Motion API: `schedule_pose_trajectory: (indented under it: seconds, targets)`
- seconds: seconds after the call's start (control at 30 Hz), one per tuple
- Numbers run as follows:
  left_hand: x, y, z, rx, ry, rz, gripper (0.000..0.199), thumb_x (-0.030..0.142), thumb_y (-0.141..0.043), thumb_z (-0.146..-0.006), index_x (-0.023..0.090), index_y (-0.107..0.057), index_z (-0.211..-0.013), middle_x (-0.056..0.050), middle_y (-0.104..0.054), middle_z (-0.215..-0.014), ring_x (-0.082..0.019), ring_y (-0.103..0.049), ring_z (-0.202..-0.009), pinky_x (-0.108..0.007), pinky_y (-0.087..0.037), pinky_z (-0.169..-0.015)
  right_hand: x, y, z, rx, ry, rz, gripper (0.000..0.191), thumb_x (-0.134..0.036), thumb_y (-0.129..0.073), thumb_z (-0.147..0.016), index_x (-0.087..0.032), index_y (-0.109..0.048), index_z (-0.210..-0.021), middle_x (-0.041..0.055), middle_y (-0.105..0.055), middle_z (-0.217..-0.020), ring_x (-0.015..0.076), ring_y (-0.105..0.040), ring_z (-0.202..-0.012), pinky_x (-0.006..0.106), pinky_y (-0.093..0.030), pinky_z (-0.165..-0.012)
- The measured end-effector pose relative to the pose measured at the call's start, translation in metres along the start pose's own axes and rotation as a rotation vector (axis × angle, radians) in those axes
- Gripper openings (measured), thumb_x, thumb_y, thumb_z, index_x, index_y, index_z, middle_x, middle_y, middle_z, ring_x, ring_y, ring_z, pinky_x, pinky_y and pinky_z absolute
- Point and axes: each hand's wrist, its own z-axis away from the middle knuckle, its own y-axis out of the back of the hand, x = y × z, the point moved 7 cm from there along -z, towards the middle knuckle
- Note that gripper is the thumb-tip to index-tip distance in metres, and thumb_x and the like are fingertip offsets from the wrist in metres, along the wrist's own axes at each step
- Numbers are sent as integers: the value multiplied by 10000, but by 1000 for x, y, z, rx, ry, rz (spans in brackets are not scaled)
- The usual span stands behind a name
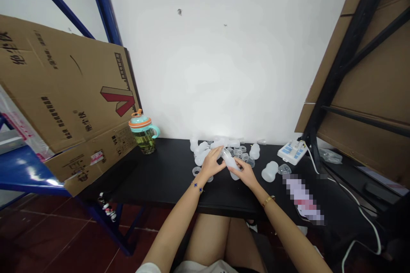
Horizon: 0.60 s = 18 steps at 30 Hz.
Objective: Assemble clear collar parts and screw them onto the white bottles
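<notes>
Two bare hands at centre of frame: left hand (211, 163) and right hand (244, 172), both closed on one translucent plastic bottle (230, 161), held tilted just above a black table (153, 172). Left fingers (217, 153) against upper end of bottle; right fingers and palm wrapped around its body. Loose heap of translucent bottles (201, 149) and ring collars (238, 152) directly behind and beneath hands, pieces touching one another. Single ring collar (196, 171) near left wrist. To right of hands, one bottle body (269, 171) on its side, small clear cap (284, 169) just beside it, then white power strip (293, 152) at far table edge, white cable (355, 200) running toward lower right. Pixelated patch (303, 200) at right of table, contents unreadable. Upright tumbler (143, 133) with teal-and-orange lid at far left of table, beside cardboard box (64, 94) tilted at left of frame. Blue steel shelving (103, 4) at upper left; black rack (349, 72) at right.
</notes>
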Motion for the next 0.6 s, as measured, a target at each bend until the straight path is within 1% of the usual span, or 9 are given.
schedule_pose_trajectory:
  seconds: [0.13, 0.23, 0.27, 0.37, 0.4, 0.43, 0.5, 0.57, 0.6]
  targets:
    - [-6, -4, 1, 2, 67, 64, 672, 183, -630, -792, 248, -441, -1433, -90, -556, -1416, -283, -536, -1289, -501, -476, -1065, 2, 0, -2, 6, -36, -67, 533, -499, -746, -747, -180, -715, -1174, 62, -726, -969, 252, -659, -844, 379, -539, -806]
    - [-9, -8, 1, -8, 113, 124, 664, 200, -630, -809, 247, -430, -1441, -90, -556, -1413, -272, -566, -1248, -459, -533, -994, 3, -2, -4, -29, -92, -276, 547, -516, -744, -749, -181, -695, -1179, 87, -731, -1037, 268, -688, -910, 391, -555, -839]
    - [-8, -10, 2, -20, 117, 139, 659, 205, -628, -818, 246, -427, -1444, -90, -559, -1408, -268, -572, -1240, -448, -541, -981, 4, -4, -4, -63, -128, -355, 561, -528, -735, -758, -187, -680, -1201, 92, -732, -1046, 266, -699, -899, 386, -570, -808]
    - [-6, -12, 2, -52, 110, 162, 648, 207, -620, -839, 248, -419, -1454, -87, -560, -1409, -258, -575, -1229, -436, -546, -971, 8, -13, -1, -187, -270, -486, 619, -560, -701, -788, -211, -620, -1292, 86, -736, -1001, 237, -715, -728, 340, -588, -585]
    - [-5, -12, 2, -56, 103, 169, 648, 202, -615, -842, 246, -415, -1457, -88, -555, -1413, -256, -576, -1226, -433, -548, -968, 10, -14, 0, -200, -299, -494, 638, -565, -702, -786, -215, -606, -1311, 80, -736, -989, 228, -709, -678, 329, -578, -532]
    - [-4, -12, 2, -58, 97, 179, 645, 193, -605, -847, 242, -411, -1460, -91, -551, -1417, -254, -576, -1223, -429, -549, -964, 11, -14, 1, -187, -311, -487, 656, -566, -712, -775, -216, -602, -1319, 77, -738, -988, 226, -708, -658, 328, -576, -514]
    - [-2, -11, 2, -57, 87, 207, 626, 180, -571, -867, 232, -398, -1467, -99, -542, -1424, -251, -572, -1228, -419, -550, -960, 14, -9, -1, -111, -286, -443, 678, -551, -752, -735, -204, -623, -1303, 83, -741, -1028, 247, -723, -725, 351, -599, -586]
    - [0, -10, 3, -56, 88, 233, 603, 199, -549, -896, 232, -381, -1475, -104, -525, -1443, -250, -559, -1249, -413, -548, -964, 16, -5, -4, -33, -223, -382, 669, -518, -801, -684, -191, -665, -1252, 99, -733, -1120, 293, -722, -908, 396, -603, -761]
    - [0, -9, 3, -56, 92, 237, 601, 227, -558, -905, 236, -375, -1478, -104, -515, -1454, -254, -551, -1262, -414, -546, -968, 16, -4, -5, -11, -189, -353, 653, -495, -823, -659, -188, -687, -1219, 104, -721, -1171, 313, -699, -1012, 420, -577, -861]
